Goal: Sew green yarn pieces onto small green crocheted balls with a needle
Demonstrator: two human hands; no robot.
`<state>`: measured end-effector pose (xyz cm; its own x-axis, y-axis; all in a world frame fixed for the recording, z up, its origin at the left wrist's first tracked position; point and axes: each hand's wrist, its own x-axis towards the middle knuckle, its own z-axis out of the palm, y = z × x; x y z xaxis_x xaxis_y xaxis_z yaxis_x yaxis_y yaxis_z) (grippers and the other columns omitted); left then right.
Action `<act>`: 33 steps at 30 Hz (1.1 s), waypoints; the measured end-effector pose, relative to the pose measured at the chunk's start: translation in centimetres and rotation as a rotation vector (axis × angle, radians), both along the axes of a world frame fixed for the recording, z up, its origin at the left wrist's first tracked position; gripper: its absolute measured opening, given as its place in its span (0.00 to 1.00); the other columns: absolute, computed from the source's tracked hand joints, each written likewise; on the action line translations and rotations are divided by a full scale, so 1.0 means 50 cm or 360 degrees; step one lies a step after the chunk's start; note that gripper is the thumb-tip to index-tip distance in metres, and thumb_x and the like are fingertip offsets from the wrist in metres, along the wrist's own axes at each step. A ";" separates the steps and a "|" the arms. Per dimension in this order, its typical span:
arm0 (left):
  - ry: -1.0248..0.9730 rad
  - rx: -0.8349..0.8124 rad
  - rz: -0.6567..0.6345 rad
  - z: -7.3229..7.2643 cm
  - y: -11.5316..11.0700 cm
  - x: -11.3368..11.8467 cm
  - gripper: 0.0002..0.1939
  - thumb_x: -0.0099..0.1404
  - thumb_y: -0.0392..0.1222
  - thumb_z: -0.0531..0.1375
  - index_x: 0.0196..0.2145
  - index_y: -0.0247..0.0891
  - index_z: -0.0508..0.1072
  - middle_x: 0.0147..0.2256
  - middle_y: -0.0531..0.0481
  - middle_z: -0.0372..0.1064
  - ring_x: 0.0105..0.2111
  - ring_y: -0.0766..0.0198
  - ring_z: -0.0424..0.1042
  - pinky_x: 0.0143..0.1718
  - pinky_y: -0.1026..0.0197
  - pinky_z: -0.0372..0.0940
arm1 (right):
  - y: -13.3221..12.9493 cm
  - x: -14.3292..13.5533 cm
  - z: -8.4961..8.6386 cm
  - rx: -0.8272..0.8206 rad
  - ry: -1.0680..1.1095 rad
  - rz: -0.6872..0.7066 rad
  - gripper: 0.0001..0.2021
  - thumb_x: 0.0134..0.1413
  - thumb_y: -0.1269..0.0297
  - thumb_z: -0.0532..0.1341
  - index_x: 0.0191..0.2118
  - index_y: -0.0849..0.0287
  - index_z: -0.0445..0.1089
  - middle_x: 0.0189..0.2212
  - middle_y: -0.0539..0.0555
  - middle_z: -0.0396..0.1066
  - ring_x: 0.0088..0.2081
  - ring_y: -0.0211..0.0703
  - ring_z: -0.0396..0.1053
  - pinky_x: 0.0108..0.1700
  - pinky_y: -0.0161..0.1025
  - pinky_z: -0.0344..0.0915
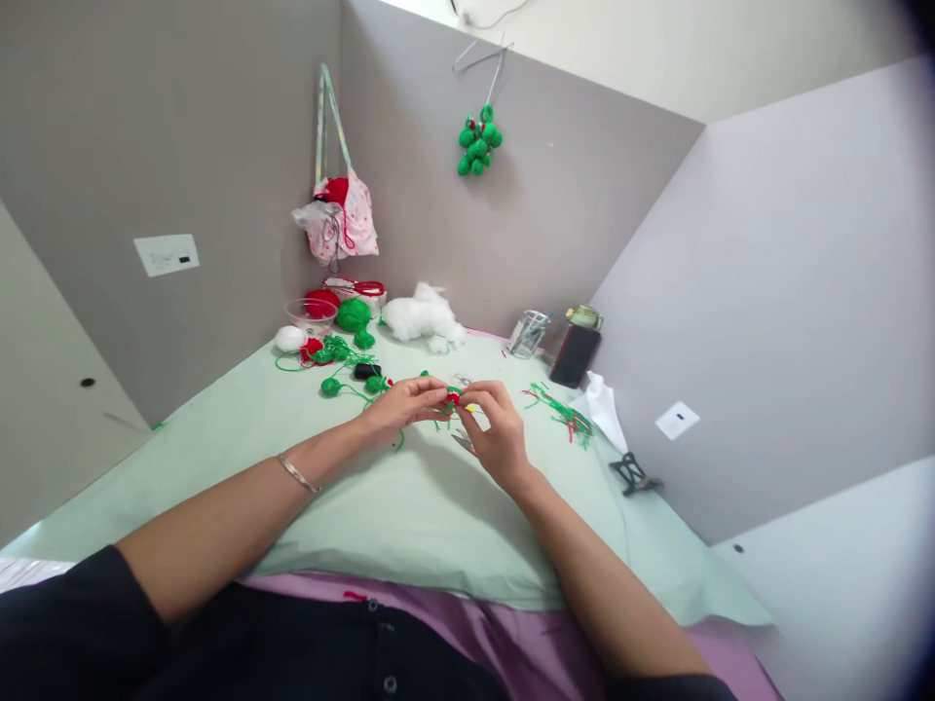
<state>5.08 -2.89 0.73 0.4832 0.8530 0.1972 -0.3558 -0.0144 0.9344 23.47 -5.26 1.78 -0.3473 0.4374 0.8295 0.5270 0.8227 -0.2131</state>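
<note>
Both hands meet mid-surface — left hand (404, 401) and right hand (499, 428) pinching a small red-green piece (453, 398) between fingertips, steadying it for close work.

You've got two hands (405, 401) (497, 428) in view, one green yarn ball (354, 313), one white stuffing pile (424, 316), one hanging cloth bag (340, 219), one phone (575, 355), one glass jar (527, 334).

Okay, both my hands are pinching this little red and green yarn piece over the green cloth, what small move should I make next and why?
Probably keep the left hand pinching the small red and green piece steady while the right hand draws its strand snug. Both hands meet on it just above the green cloth, loose green ends hang below it, and what looks like scissors lies by the right hand.
</note>
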 end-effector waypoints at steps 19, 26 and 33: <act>-0.0037 -0.0082 0.0231 0.002 -0.005 0.008 0.14 0.55 0.47 0.68 0.32 0.36 0.70 0.32 0.51 0.70 0.36 0.64 0.71 0.49 0.52 0.65 | 0.004 -0.004 -0.010 -0.0069 0.0079 -0.0055 0.03 0.60 0.70 0.58 0.37 0.56 0.68 0.37 0.55 0.66 0.40 0.42 0.68 0.41 0.41 0.69; -0.0023 -0.0099 0.0188 0.000 -0.004 0.012 0.14 0.52 0.44 0.70 0.31 0.34 0.72 0.31 0.53 0.69 0.36 0.65 0.71 0.53 0.52 0.62 | 0.007 -0.005 -0.016 -0.0252 0.0131 0.0067 0.02 0.60 0.67 0.59 0.36 0.56 0.69 0.36 0.54 0.66 0.36 0.39 0.69 0.40 0.39 0.70; 0.0095 -0.0126 0.0179 -0.004 -0.002 0.013 0.14 0.52 0.43 0.70 0.30 0.34 0.70 0.31 0.52 0.69 0.34 0.64 0.72 0.49 0.53 0.64 | 0.010 0.001 -0.007 -0.0589 0.0318 0.0091 0.05 0.59 0.63 0.59 0.39 0.57 0.70 0.32 0.52 0.69 0.33 0.38 0.69 0.38 0.37 0.70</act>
